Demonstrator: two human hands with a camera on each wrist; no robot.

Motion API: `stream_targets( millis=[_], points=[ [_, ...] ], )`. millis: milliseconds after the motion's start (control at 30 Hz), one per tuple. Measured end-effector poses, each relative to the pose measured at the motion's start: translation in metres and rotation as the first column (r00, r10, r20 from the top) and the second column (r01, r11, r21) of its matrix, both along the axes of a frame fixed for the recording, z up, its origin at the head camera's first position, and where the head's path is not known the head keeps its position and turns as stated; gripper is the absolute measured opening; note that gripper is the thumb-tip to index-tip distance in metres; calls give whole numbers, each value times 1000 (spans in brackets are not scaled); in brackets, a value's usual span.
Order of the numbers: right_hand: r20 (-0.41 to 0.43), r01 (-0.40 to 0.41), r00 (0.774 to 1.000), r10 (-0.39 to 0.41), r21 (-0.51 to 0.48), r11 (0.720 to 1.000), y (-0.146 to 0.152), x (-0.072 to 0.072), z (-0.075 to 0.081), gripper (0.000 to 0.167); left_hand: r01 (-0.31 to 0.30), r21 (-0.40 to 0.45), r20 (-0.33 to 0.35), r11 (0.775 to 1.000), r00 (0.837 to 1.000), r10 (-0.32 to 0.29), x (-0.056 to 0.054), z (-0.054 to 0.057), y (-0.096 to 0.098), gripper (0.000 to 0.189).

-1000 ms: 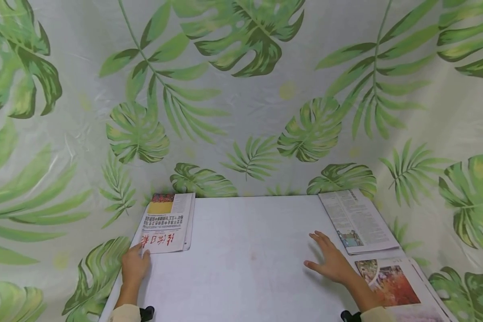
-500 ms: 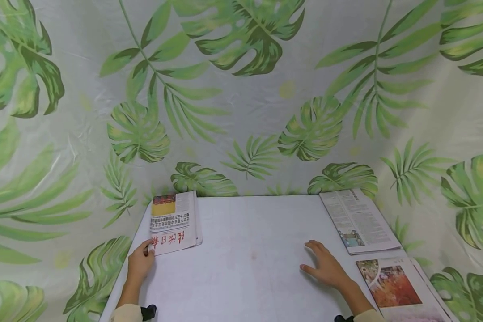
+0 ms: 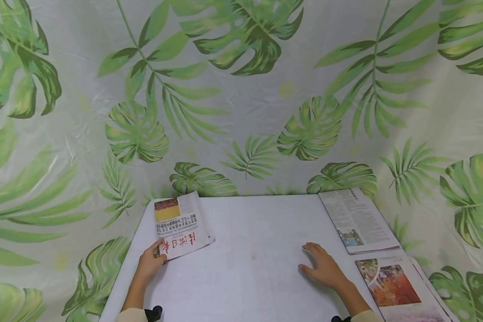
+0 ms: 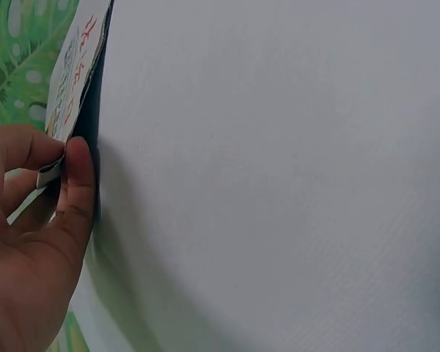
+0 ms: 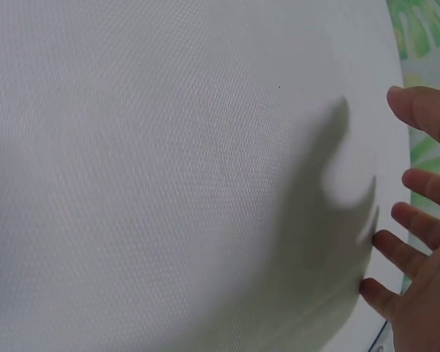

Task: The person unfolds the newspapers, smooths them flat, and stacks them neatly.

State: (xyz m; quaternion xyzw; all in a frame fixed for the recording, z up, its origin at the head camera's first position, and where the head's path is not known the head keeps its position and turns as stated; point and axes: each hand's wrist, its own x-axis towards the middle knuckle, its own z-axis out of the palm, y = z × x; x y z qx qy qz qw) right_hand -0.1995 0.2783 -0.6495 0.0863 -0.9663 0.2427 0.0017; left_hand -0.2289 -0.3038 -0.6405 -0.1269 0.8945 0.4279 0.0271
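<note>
At the left of the white table, a folded newspaper (image 3: 181, 226) with red headline characters and a red-and-yellow picture lies turned at a slant. My left hand (image 3: 150, 261) pinches its near left corner between thumb and fingers. In the left wrist view the left hand (image 4: 37, 213) has the newspaper's edge (image 4: 77, 81) between thumb and fingers, the edge lifted off the table. Over the table's right half, my right hand (image 3: 322, 268) holds nothing, its fingers spread and relaxed. The right wrist view has the right hand (image 5: 418, 242) at the right, its shadow falling on the white surface.
A folded newspaper (image 3: 362, 223) with a small cartoon lies at the back right of the table (image 3: 249, 277). Nearer, another paper (image 3: 400, 286) with a red photo lies along the right edge. A leaf-patterned curtain (image 3: 241, 112) hangs behind and at both sides.
My left hand has taken hold of the left newspaper's corner and drawn it rightward and slightly nearer, turning it to a slant. The right hand has shifted slightly left and nearer.
</note>
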Motion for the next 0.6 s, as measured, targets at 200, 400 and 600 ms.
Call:
stream_targets(
  millis=[200, 400, 600],
  points=[
    [1, 4, 1000, -4, -3, 1000, -2, -1, -1, 69, 4, 20, 11, 1000, 1000, -4, 4, 0, 13, 73],
    [0, 6, 1000, -6, -4, 1000, -5, -1, -1, 68, 21, 18, -10, 1000, 1000, -21, 10, 0, 24, 66],
    [-4, 16, 1000, -16, 6, 1000, -7, -2, -2, 67, 44, 26, -24, 999, 999, -43, 16, -2, 35, 61]
  ],
)
